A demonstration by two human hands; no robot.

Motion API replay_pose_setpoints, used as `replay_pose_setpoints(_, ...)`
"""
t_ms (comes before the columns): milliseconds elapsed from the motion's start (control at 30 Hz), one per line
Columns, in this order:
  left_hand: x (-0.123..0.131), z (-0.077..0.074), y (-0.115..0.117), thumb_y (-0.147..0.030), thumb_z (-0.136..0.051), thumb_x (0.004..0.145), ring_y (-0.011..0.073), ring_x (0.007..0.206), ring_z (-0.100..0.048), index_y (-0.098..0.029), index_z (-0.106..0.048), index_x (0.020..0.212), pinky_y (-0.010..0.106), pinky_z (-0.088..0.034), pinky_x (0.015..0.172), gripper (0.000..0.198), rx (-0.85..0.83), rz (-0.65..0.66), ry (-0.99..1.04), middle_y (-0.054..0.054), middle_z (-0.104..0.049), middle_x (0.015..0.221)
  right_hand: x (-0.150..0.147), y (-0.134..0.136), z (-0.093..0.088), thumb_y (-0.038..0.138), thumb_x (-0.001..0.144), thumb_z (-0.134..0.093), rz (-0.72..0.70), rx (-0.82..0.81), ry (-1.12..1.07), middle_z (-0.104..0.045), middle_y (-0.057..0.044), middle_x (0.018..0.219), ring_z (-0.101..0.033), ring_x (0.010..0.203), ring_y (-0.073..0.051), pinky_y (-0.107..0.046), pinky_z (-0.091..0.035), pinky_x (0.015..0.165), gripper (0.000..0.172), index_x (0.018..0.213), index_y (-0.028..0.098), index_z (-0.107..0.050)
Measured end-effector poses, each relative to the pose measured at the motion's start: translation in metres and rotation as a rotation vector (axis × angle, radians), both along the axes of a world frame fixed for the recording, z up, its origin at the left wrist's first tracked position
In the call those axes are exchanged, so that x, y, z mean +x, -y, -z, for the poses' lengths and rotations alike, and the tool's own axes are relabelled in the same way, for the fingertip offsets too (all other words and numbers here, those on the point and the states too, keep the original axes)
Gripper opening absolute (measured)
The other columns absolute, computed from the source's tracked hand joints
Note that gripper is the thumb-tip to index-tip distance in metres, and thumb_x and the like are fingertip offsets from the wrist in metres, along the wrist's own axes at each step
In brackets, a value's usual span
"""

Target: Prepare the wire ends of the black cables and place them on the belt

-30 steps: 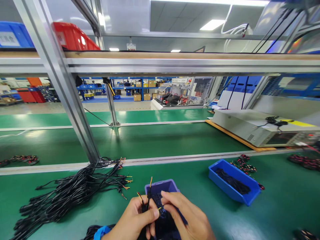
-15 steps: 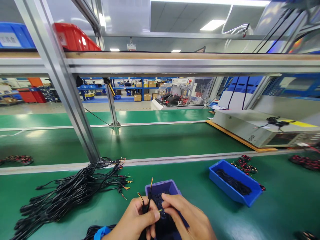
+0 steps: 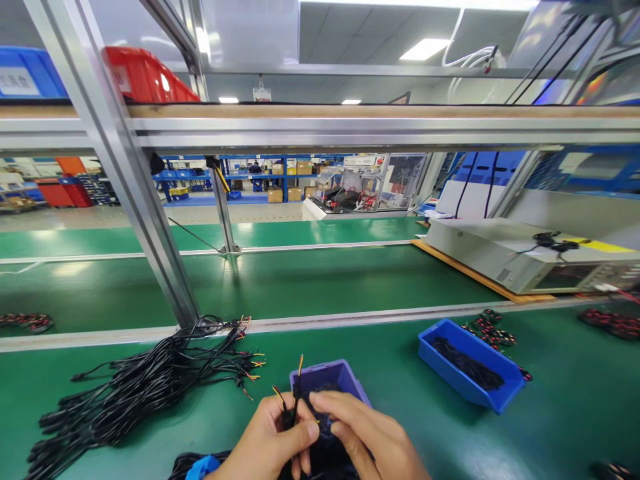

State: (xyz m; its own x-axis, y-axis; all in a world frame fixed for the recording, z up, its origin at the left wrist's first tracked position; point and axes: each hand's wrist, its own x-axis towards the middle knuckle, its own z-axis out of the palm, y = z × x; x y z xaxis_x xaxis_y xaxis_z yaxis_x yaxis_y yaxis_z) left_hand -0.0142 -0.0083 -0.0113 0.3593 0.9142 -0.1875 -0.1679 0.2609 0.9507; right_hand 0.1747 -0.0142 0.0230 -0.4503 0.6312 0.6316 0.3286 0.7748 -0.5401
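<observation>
My left hand [image 3: 281, 437] is closed around thin black cables [image 3: 296, 400], pinched between thumb and fingers. Their stripped ends, with yellow and red wires, point upward, and a small yellow wire tip pokes out by the thumb. Close beside it is my right hand [image 3: 370, 433], thumb and index finger apart, with nothing visible between them. Below both hands stands a purple bin [image 3: 357, 390] holding small dark pieces I cannot make out; the hands partly cover it.
A pile of black cables [image 3: 150, 373] lies at left, wire ends facing right. At right sits a blue bin [image 3: 473, 393] of black parts, with coiled wires [image 3: 493, 330] behind it. A metal post [image 3: 150, 220] rises at left; a grey box [image 3: 505, 253] stands farther back.
My right hand's index finger has shifted left, nearer the cables. The left hand keeps its hold and has barely moved.
</observation>
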Motion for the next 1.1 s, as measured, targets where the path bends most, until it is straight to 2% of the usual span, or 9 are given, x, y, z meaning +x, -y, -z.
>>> replay_pose_setpoints(133, 0.000, -0.001, 0.000, -0.056, -0.082, 0.068, 0.0076, 0.041, -0.049, -0.014, -0.063, 0.072, 0.016, -0.037, 0.040, 0.046, 0.016, 0.003, 0.040, -0.005, -0.055, 0.048, -0.003, -0.001, 0.001, 0.012, 0.091, -0.056, 0.124, 0.000, 0.038, -0.072, -0.004, 0.088, -0.071, 0.079, -0.017, -0.022, -0.057, 0.073, 0.014, 0.097, 0.021, -0.065)
replay_pose_setpoints(233, 0.000, -0.003, 0.002, -0.054, -0.083, 0.066, 0.0079, 0.049, -0.053, -0.013, -0.068, 0.077, 0.017, -0.042, 0.045, 0.046, 0.031, 0.028, 0.119, -0.003, -0.057, 0.059, -0.008, -0.001, 0.002, 0.009, 0.091, -0.051, 0.126, -0.056, 0.046, -0.068, -0.001, 0.076, -0.067, 0.071, -0.015, -0.022, -0.053, 0.067, 0.019, 0.083, 0.021, -0.062)
replay_pose_setpoints(367, 0.001, -0.002, 0.006, -0.048, -0.085, 0.069, 0.0101, 0.060, -0.061, -0.014, -0.068, 0.087, 0.019, -0.048, 0.053, 0.042, 0.086, 0.027, 0.178, -0.001, -0.058, 0.076, -0.009, -0.002, 0.003, 0.010, 0.090, -0.052, 0.113, -0.197, 0.043, -0.067, -0.001, 0.078, -0.065, 0.073, -0.015, -0.022, -0.049, 0.067, 0.018, 0.081, 0.021, -0.063)
replay_pose_setpoints(633, -0.001, 0.001, 0.002, -0.048, -0.082, 0.074, 0.0120, 0.061, -0.063, -0.016, -0.060, 0.093, 0.022, -0.046, 0.055, 0.042, 0.104, -0.010, 0.195, 0.001, -0.061, 0.079, -0.002, -0.005, 0.005, 0.009, 0.079, -0.063, 0.085, -0.362, 0.030, -0.072, 0.000, 0.083, -0.067, 0.075, -0.015, -0.022, -0.049, 0.071, 0.017, 0.089, 0.022, -0.069)
replay_pose_setpoints(733, -0.002, 0.002, 0.003, -0.048, -0.082, 0.075, 0.0125, 0.063, -0.059, -0.016, -0.061, 0.087, 0.024, -0.045, 0.060, 0.040, 0.117, 0.071, 0.188, 0.000, -0.060, 0.075, 0.003, -0.002, -0.003, 0.014, 0.084, -0.061, 0.048, -0.387, 0.054, -0.072, 0.000, 0.079, -0.067, 0.073, -0.015, -0.022, -0.049, 0.070, 0.012, 0.076, 0.021, -0.066)
replay_pose_setpoints(833, -0.004, 0.005, 0.005, -0.046, -0.081, 0.076, 0.0149, 0.077, -0.057, -0.016, -0.064, 0.083, 0.026, -0.044, 0.073, 0.036, 0.157, 0.058, 0.179, 0.002, -0.062, 0.080, 0.015, -0.001, -0.015, 0.024, 0.085, -0.067, -0.038, -0.436, 0.098, -0.075, 0.000, 0.089, -0.070, 0.081, -0.017, -0.024, -0.051, 0.077, 0.005, 0.089, 0.023, -0.071)
replay_pose_setpoints(900, -0.006, 0.007, 0.003, -0.043, -0.078, 0.079, 0.0157, 0.082, -0.055, -0.016, -0.066, 0.084, 0.026, -0.041, 0.078, 0.030, 0.170, -0.003, 0.169, 0.002, -0.062, 0.084, 0.022, -0.005, -0.015, 0.031, 0.093, -0.059, -0.019, -0.415, 0.136, -0.077, -0.001, 0.094, -0.071, 0.085, -0.019, -0.027, -0.051, 0.080, 0.016, 0.098, 0.025, -0.073)
replay_pose_setpoints(967, -0.009, 0.008, -0.001, -0.037, -0.078, 0.078, 0.0151, 0.079, -0.053, -0.016, -0.067, 0.083, 0.025, -0.040, 0.075, 0.024, 0.128, -0.051, 0.186, 0.002, -0.062, 0.081, 0.024, -0.011, -0.004, 0.024, 0.100, -0.046, 0.151, -0.319, 0.255, -0.078, -0.003, 0.089, -0.070, 0.083, -0.019, -0.029, -0.051, 0.076, 0.028, 0.094, 0.024, -0.074)
replay_pose_setpoints(1100, -0.012, 0.005, -0.008, -0.031, -0.076, 0.075, 0.0150, 0.067, -0.055, -0.015, -0.068, 0.080, 0.025, -0.039, 0.062, 0.018, -0.036, -0.077, 0.288, 0.002, -0.062, 0.072, 0.018, -0.023, 0.034, 0.024, 0.079, -0.077, 0.381, -0.029, 0.677, -0.074, 0.000, 0.075, -0.063, 0.074, -0.021, -0.031, -0.043, 0.068, 0.006, 0.075, 0.024, -0.072)
